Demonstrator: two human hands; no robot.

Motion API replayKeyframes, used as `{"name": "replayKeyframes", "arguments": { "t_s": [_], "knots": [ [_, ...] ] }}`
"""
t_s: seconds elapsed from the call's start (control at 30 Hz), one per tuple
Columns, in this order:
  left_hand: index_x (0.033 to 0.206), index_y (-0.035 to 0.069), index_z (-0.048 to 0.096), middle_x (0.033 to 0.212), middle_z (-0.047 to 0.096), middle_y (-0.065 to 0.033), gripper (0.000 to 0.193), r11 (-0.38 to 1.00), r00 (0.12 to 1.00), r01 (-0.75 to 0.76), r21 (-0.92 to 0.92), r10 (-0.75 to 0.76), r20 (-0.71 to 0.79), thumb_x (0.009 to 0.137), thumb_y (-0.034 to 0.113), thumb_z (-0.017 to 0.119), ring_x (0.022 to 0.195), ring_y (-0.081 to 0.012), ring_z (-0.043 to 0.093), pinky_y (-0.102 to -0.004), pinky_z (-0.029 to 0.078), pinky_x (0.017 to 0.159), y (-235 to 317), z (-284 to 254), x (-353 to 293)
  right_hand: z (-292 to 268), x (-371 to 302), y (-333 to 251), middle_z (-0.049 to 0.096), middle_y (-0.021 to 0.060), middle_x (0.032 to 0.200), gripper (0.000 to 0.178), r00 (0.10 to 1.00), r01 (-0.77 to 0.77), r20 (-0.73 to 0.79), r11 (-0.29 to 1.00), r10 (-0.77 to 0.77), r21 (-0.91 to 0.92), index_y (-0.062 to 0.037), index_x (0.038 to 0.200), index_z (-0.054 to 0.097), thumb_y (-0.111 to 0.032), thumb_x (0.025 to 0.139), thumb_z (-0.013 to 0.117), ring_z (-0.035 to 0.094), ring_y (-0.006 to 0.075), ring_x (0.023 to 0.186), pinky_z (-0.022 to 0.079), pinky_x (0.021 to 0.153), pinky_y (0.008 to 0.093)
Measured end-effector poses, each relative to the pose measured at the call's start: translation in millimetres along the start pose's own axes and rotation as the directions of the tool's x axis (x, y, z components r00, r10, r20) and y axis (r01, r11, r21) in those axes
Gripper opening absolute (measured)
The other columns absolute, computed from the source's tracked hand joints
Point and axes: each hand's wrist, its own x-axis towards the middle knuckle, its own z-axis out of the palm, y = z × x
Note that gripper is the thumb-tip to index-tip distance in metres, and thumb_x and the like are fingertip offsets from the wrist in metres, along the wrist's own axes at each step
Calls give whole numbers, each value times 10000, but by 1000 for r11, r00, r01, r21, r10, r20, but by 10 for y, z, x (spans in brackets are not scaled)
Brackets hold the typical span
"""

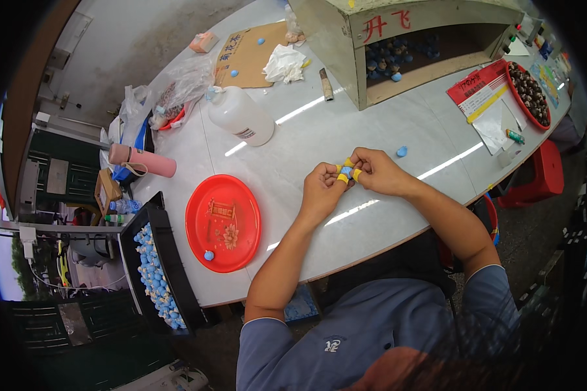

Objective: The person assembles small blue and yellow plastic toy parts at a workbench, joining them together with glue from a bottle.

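Observation:
Over the grey table, my left hand (pixel 322 189) and my right hand (pixel 379 172) meet at the fingertips. Between them they pinch a small blue piece (pixel 347 172); its exact kind is too small to make out. Yellow wraps cover several of my fingertips. Just beyond my right hand lies a loose blue piece (pixel 401 152). To the left of my left forearm is a red oval tray (pixel 253 221), with one small blue-and-pale piece (pixel 209 255) near its front edge.
A black bin (pixel 188 287) of blue-and-pale pieces stands at left. Beyond are a pink flask (pixel 157 163), white bottle (pixel 241 117), cardboard (pixel 248 49) and crumpled tissue (pixel 284 65). A metal box (pixel 332 39) holds more pieces; a red bowl (pixel 546 124) of brown pieces is far right.

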Motion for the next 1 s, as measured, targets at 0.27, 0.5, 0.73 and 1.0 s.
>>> {"name": "replayKeyframes", "arguments": {
  "t_s": [0.27,0.5,0.73,1.0],
  "knots": [
    [996,-77,498,968,628,-156,153,1000,1000,-3,-2,3,0,850,-69,542,866,-182,662,-260,539,771,0,-1,5,-1,-1,-22,566,39,839,155,999,-40,12,999,40,-3,22,993,530,43,841,508,502,43,643,402,523,190],
    [1004,-73,498,979,628,-161,138,1000,1000,30,-8,-30,-1,873,-49,530,855,-190,671,-257,546,750,25,-8,14,-9,4,-35,578,47,858,152,999,-34,15,999,33,17,18,993,530,35,843,511,514,47,634,420,521,193],
    [1018,-66,492,987,634,-173,136,998,998,56,-37,-55,11,890,-27,513,846,-201,679,-261,559,730,48,-32,24,-29,7,-70,585,53,869,141,995,-93,38,989,89,115,15,991,532,17,851,517,524,53,613,434,509,200],
    [1071,-57,516,1024,641,-161,173,997,997,74,-34,-73,36,923,34,513,864,-207,679,-271,556,762,79,-61,38,-65,17,-99,575,40,806,117,987,-153,73,972,142,179,2,996,535,-21,884,511,512,62,561,421,495,197]
  ]
}}
